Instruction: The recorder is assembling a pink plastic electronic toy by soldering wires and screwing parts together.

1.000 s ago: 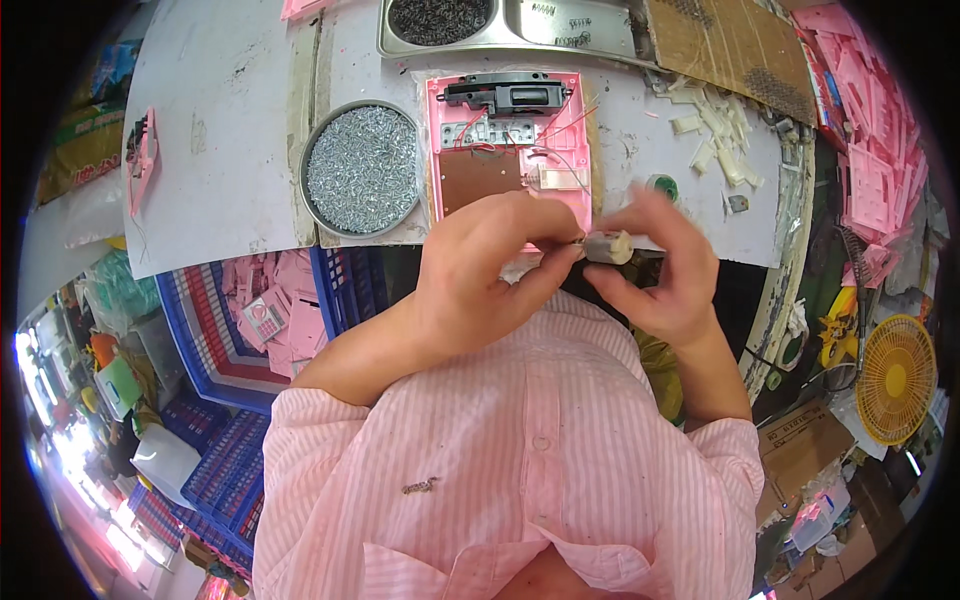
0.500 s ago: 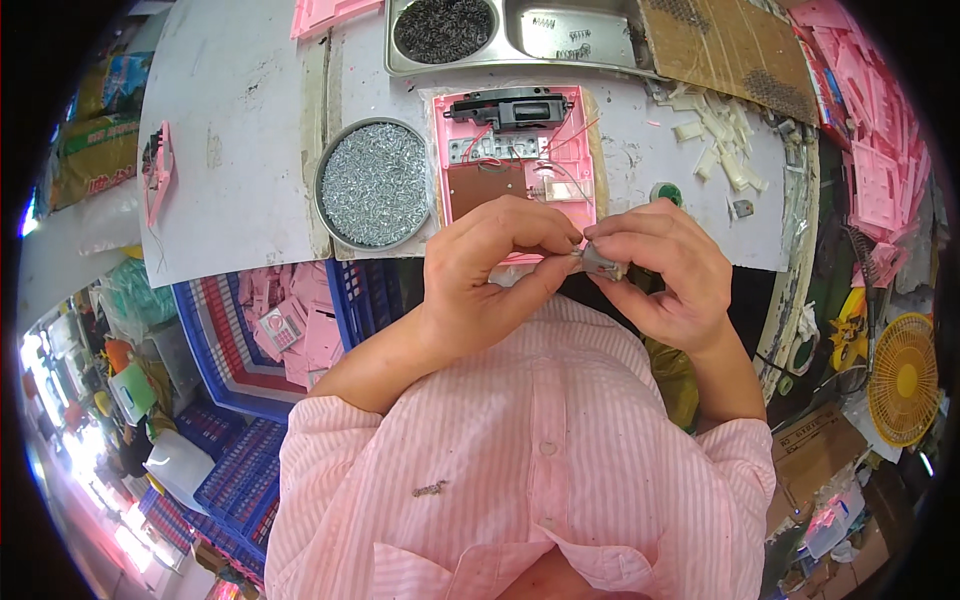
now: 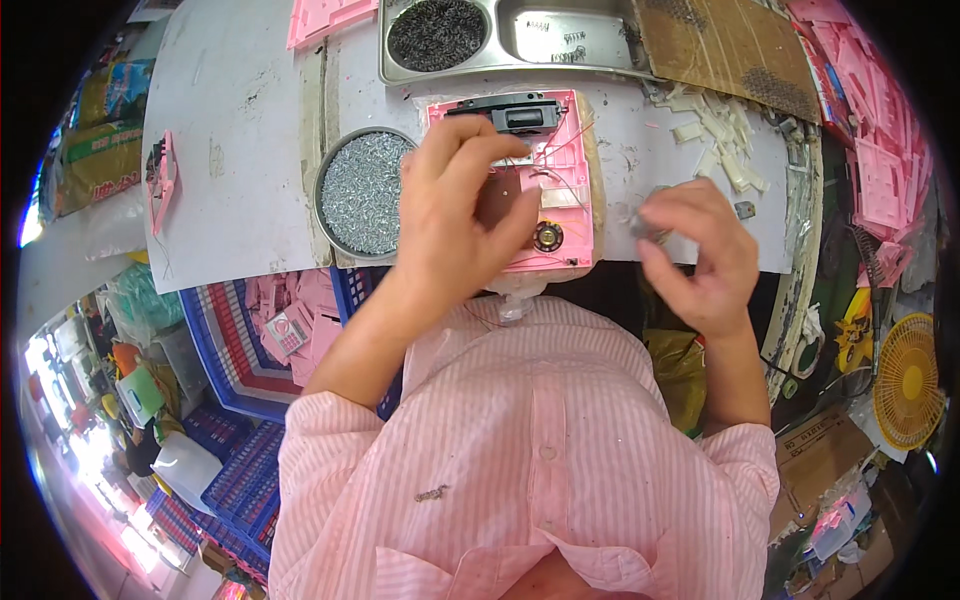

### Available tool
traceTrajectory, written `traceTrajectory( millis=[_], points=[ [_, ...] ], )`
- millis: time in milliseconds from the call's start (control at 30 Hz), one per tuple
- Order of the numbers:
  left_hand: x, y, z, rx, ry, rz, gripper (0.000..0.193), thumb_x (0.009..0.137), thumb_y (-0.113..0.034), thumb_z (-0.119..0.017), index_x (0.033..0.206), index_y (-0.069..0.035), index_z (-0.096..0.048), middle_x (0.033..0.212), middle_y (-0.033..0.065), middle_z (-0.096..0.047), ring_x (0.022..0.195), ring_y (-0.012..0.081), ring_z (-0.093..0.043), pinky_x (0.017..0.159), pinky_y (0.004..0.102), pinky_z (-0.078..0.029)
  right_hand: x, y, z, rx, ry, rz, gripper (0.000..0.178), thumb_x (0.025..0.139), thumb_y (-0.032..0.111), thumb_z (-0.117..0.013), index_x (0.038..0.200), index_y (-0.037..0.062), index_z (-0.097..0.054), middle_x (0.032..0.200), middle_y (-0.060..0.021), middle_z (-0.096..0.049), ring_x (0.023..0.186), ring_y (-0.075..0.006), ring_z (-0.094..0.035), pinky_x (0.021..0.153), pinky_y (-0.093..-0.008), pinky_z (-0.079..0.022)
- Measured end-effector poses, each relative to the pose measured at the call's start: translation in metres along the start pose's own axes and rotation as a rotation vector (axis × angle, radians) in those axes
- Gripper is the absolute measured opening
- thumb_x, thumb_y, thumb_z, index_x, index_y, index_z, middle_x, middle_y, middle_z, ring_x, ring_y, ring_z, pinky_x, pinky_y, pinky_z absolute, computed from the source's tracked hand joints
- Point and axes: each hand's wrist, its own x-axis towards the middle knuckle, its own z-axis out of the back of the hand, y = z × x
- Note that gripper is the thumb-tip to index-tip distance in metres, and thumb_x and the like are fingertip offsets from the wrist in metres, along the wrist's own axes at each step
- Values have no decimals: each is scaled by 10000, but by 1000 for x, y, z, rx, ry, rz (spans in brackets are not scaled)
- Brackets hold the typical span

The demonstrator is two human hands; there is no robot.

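A pink plastic casing [image 3: 572, 150] lies in front of me, with a black module [image 3: 530, 115], thin red wires and a round black speaker [image 3: 548, 236] inside. My left hand [image 3: 450, 205] reaches over its left half, hiding part of the brown board [image 3: 500, 196]. Its thumb and fingers are spread apart, and I see nothing between them. To the right of the casing, my right hand [image 3: 705, 250] is raised, fingers curled and smeared by motion. A small grey part [image 3: 652, 232] shows blurred between its thumb and fingertips; its kind is unclear.
A round tin of small silvery screws [image 3: 365, 195] stands left of the casing. Behind lies a metal tray [image 3: 500, 72] with dark springs. White plastic pieces [image 3: 735, 150] are scattered at the right, and a blue basket [image 3: 215, 360] of pink parts sits below the table edge.
My hands were together around the small grey part in front of the casing. They have parted: the left moved up-left over the casing, the right moved right. The speaker has come into view.
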Motion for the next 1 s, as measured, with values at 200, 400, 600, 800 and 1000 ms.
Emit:
traceTrajectory(
  millis=[200, 400, 600, 800, 1000],
  points=[
    [22, 3, -22, 543, 88, -140, 217, 742, -284, -760, 819, -86, -712, 943, 59, -542, 943, 258, -520, 872, 476, -361, -4, -10, 28, -38, -67, -65, 318, 726, -71, -746, 1028, 12, -688, 967, -111, -718, 850, -243, -655, 775, -335, -508],
    [30, -3, -31, 652, 93, -120, 154, 751, -257, -795, 820, -123, -763, 907, 15, -539, 902, 229, -545, 856, 447, -343, -7, -15, 29, -38, -87, -84, 316, 742, -65, -757, 1044, 6, -696, 978, -108, -723, 866, -231, -659, 784, -330, -518],
    [21, 7, -29, 560, -29, -268, 107, 761, -183, -795, 836, -120, -751, 869, 6, -547, 846, 218, -556, 833, 412, -354, 1, -23, 20, -132, -36, -111, 308, 800, -9, -743, 1103, 26, -702, 1019, -99, -732, 839, -244, -673, 777, -326, -535],
    [-19, 27, -10, 198, -175, -28, 151, 737, -142, -812, 860, -115, -727, 876, 23, -558, 863, 214, -553, 840, 377, -325, 24, -28, -18, -208, 155, -72, 277, 840, 114, -722, 1111, 69, -687, 1202, -108, -676, 1062, -325, -590, 929, -398, -493],
    [-20, 28, -11, 223, -204, -68, 142, 761, -110, -804, 883, -93, -734, 843, 38, -570, 832, 206, -554, 800, 360, -368, 45, -38, -37, -405, 267, -11, 217, 810, 147, -739, 1008, 66, -696, 1304, -98, -587, 1235, -378, -431, 1055, -458, -394]
  ],
)
